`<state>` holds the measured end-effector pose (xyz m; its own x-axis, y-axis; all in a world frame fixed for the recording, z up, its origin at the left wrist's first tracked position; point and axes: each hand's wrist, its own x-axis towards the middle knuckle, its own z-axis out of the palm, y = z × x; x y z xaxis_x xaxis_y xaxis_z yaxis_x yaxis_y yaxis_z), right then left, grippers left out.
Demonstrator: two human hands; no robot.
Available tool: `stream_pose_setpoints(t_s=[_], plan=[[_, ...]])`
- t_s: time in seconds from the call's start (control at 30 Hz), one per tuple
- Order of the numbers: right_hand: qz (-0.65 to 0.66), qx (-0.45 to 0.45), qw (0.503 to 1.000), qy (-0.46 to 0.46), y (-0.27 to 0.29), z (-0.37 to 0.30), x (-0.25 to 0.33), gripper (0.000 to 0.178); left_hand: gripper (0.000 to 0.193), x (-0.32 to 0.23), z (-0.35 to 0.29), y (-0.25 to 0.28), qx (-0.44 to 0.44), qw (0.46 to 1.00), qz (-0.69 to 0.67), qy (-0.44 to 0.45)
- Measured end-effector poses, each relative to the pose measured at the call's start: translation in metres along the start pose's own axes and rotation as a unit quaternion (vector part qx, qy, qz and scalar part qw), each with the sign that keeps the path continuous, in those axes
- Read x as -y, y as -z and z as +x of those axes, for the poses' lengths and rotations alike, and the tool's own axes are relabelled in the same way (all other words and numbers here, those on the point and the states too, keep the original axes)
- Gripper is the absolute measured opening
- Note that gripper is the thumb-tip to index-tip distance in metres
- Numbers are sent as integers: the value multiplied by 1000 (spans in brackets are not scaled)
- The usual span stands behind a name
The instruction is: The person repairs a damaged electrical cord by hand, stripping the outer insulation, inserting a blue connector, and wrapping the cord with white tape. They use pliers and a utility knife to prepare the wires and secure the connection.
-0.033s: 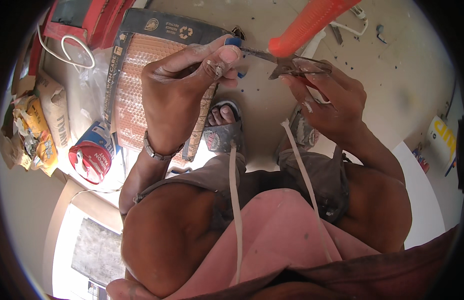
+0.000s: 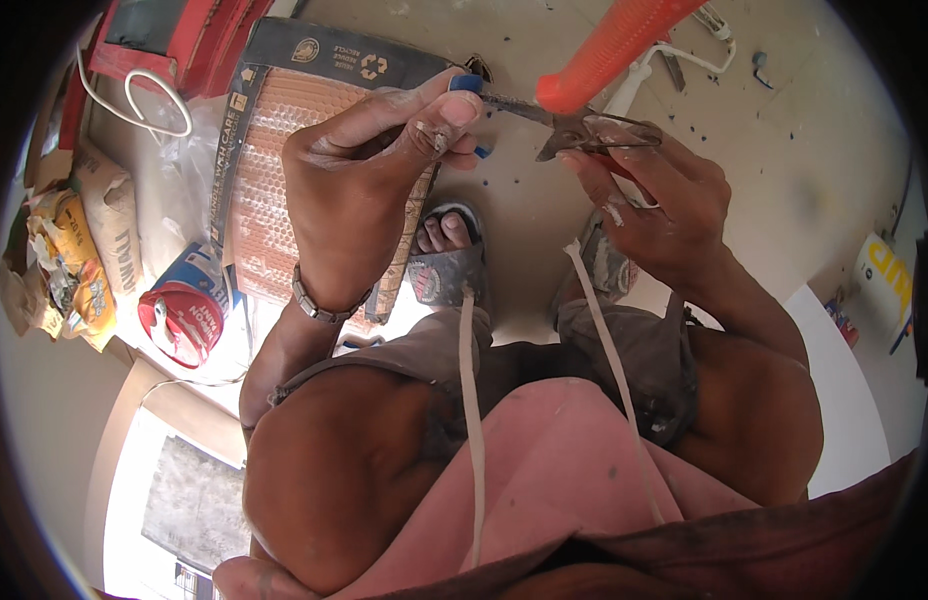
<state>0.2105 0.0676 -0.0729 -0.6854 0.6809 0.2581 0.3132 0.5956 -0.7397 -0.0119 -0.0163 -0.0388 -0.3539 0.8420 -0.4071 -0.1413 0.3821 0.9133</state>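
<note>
Near the top centre, my left hand (image 2: 369, 165) pinches a small blue strip (image 2: 466, 83) between thumb and index finger. Another blue bit (image 2: 482, 152) shows by its lower fingers. In my right hand (image 2: 669, 195) is a pair of scissors (image 2: 574, 135), dark and worn, with red on the handle. Its blades are spread apart, and the longer one points at my left fingertips, close to the blue strip. White dust or paste coats my fingers. An orange-red tapered plastic piece (image 2: 624, 50) crosses in front of the scissors' pivot; what supports it cannot be seen.
Under my left hand lies a dark-bordered cardboard sheet (image 2: 284, 180) with bubble wrap. A paint bucket (image 2: 189, 320), torn bags (image 2: 74, 260) and a red case (image 2: 174, 45) stand left. A white wire-framed tool (image 2: 719, 55) and blue scraps lie on the floor (image 2: 784, 180). My sandalled feet (image 2: 449, 250) are below.
</note>
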Motion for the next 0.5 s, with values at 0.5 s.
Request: stream_pose_setpoints(t_s=[0.5], plan=[[604,353,582,-416,37,7,-36,36,29,-1,9,12,171,966,-35,-189]])
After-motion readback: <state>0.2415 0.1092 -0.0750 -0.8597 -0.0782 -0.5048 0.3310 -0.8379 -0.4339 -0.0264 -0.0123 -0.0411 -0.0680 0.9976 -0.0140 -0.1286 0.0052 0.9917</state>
